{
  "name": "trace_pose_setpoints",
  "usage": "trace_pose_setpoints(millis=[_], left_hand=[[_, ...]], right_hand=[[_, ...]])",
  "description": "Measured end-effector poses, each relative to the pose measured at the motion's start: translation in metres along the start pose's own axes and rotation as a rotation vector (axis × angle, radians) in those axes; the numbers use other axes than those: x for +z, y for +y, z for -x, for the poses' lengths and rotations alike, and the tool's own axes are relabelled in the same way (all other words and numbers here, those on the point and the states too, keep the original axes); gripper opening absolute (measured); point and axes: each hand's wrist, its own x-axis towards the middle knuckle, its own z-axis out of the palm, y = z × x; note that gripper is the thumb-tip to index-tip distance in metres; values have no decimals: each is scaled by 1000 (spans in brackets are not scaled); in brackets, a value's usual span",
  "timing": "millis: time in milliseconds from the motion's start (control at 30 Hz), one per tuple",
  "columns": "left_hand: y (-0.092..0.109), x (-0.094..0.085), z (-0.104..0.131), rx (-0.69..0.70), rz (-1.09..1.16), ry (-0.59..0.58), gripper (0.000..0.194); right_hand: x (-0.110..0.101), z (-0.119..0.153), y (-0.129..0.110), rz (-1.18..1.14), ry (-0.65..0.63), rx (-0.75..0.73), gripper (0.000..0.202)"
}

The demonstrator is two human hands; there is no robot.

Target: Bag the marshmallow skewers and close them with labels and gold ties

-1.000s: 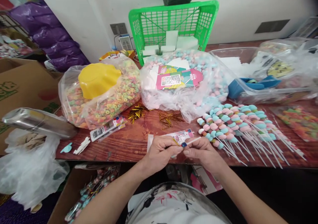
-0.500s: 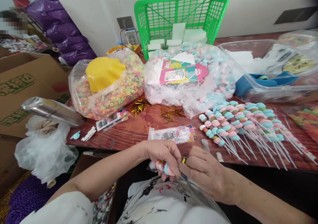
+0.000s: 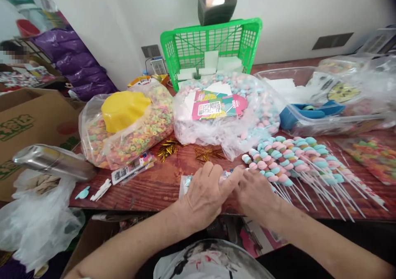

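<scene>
Both hands meet above the front edge of the wooden table. My left hand (image 3: 206, 192) has its fingers curled, knuckles up, over a printed plastic packet (image 3: 185, 184). Close against it, my right hand (image 3: 253, 194) is closed, its fingers bent inward. What either one holds is hidden behind the knuckles. Right of my hands lies a pile of pink and blue marshmallow skewers (image 3: 287, 157) with white sticks pointing toward me. Just beyond my hands are gold twist ties (image 3: 208, 153), with a second bunch of gold ties (image 3: 168, 149) further left.
Behind stand a bag of ring candies (image 3: 148, 126) with a yellow bowl (image 3: 125, 109) and a bag of marshmallows (image 3: 262, 105) under printed cards (image 3: 216, 104). A green basket (image 3: 213, 27) is at the wall. A steel flask (image 3: 55, 161) lies left; a clear tub (image 3: 334, 126) is right.
My hands have moved forward from near my lap onto the table edge. The marshmallow skewer that showed in my left hand is now out of sight. The view has tilted up slightly.
</scene>
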Motion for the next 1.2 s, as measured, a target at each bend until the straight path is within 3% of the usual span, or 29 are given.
trace_pose_setpoints(millis=[67, 167, 267, 333, 400, 533, 600, 700, 800, 867, 933, 1033, 1100, 1167, 1200], left_hand=[[1, 13, -3, -53, 178, 193, 63], [-5, 27, -14, -310, 859, 328, 41], [-17, 23, -24, -526, 1555, 346, 30], [-25, 12, -24, -496, 1779, 322, 26], [-31, 1, -20, -395, 1820, 241, 14], [-34, -2, -9, -400, 1692, 407, 6], [-33, 3, -2, -400, 1617, 308, 21], [-29, 3, 12, -251, 1345, 64, 33], [-22, -16, 33, -149, 875, 81, 32], [-19, -37, 56, -163, 667, -13, 28], [-22, -57, 87, -258, 574, -193, 25], [-38, -71, 146, -565, 339, -421, 27], [-51, -69, 184, -755, 204, -543, 23], [-60, -57, 204, -915, -9, -546, 18], [-62, -49, 204, -919, -61, -508, 20]], right_hand=[[-1, -16, 14, -80, 110, 175, 17], [-7, -30, 16, -216, 208, 300, 20], [-8, -27, -3, -717, 140, 454, 22], [-4, -18, -15, -1115, 1, 572, 24], [-2, -10, -20, -1311, -75, 667, 26], [-8, -8, -15, -1270, 46, 711, 24], [-14, -11, -14, -1186, 108, 642, 23], [-16, -13, -23, -1170, 139, 591, 24], [-11, -14, -45, -1387, 50, 624, 23], [-7, -17, -66, -1552, -62, 592, 24], [-5, -20, -84, -1510, -207, 433, 22], [-1, -19, -99, -995, -424, 102, 15], [3, -11, -98, -616, -517, -70, 16], [7, 2, -91, -394, -552, -159, 15], [8, 9, -87, -339, -548, -173, 16]])
